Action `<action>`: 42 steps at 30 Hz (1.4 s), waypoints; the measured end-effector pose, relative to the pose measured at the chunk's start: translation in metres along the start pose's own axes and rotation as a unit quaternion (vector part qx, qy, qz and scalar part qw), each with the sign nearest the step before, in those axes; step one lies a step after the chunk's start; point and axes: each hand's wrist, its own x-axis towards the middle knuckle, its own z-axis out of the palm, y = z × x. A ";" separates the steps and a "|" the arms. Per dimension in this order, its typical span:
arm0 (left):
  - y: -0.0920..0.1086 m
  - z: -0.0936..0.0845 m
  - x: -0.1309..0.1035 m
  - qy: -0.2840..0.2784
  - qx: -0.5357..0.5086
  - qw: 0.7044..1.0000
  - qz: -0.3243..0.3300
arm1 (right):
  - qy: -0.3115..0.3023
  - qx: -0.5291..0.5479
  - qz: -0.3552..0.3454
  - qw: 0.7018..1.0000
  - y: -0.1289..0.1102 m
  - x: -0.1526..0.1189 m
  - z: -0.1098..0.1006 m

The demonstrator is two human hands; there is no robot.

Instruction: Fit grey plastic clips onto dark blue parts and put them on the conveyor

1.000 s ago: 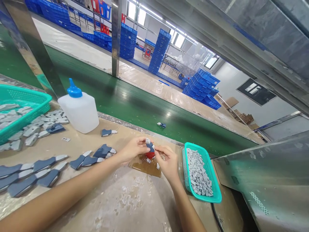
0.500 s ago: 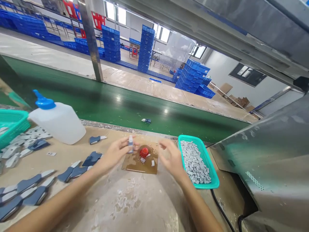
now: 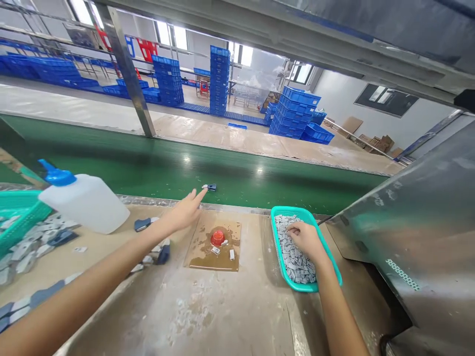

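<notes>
My left hand (image 3: pixel 185 212) reaches over the near edge of the green conveyor belt (image 3: pixel 170 173), its fingers stretched out. Just past its fingertips, a small dark-blue and light-grey plastic part (image 3: pixel 211 187) lies on the belt. My right hand (image 3: pixel 305 238) is over the turquoise basket (image 3: pixel 285 211) of small grey plastic pieces (image 3: pixel 297 267). Its fingers are pinched among the pieces; what they grip is hidden. Between my hands, a wet brown board (image 3: pixel 213 264) carries a round red plastic item (image 3: pixel 218 238) and a few loose grey pieces (image 3: pixel 232 254).
On the left stand a white squeeze bottle (image 3: pixel 98 202) with a blue cap and another turquoise basket (image 3: pixel 22 198). Blue-grey parts (image 3: pixel 48 292) lie under and beside my left forearm. A metal housing (image 3: pixel 419 222) rises on the right; a metal post (image 3: pixel 128 74) stands beyond the belt.
My left hand has moved up to the belt and no longer holds the blue-grey part. My right hand has gone from beside the board into the right basket. The view has shifted slightly.
</notes>
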 end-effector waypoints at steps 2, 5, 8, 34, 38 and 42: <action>0.005 -0.003 0.040 0.032 -0.021 0.999 0.001 | 0.027 0.028 0.002 0.999 0.003 0.001 -0.003; 0.003 0.000 0.080 0.042 -0.047 0.998 -0.006 | 0.063 0.075 0.002 0.995 0.005 0.000 -0.006; 0.001 0.001 0.088 0.056 -0.078 0.995 -0.028 | 0.073 0.141 0.007 0.987 0.003 -0.001 -0.005; 0.045 -0.007 -0.063 -0.051 -0.697 0.715 -0.028 | 0.027 0.158 -0.268 0.950 -0.181 -0.023 0.058; 0.042 -0.005 -0.063 -0.057 -0.741 0.668 -0.033 | 0.032 0.148 -0.282 0.948 -0.181 -0.023 0.061; 0.043 -0.004 -0.063 -0.058 -0.740 0.669 -0.040 | 0.020 0.114 -0.307 0.945 -0.183 -0.022 0.060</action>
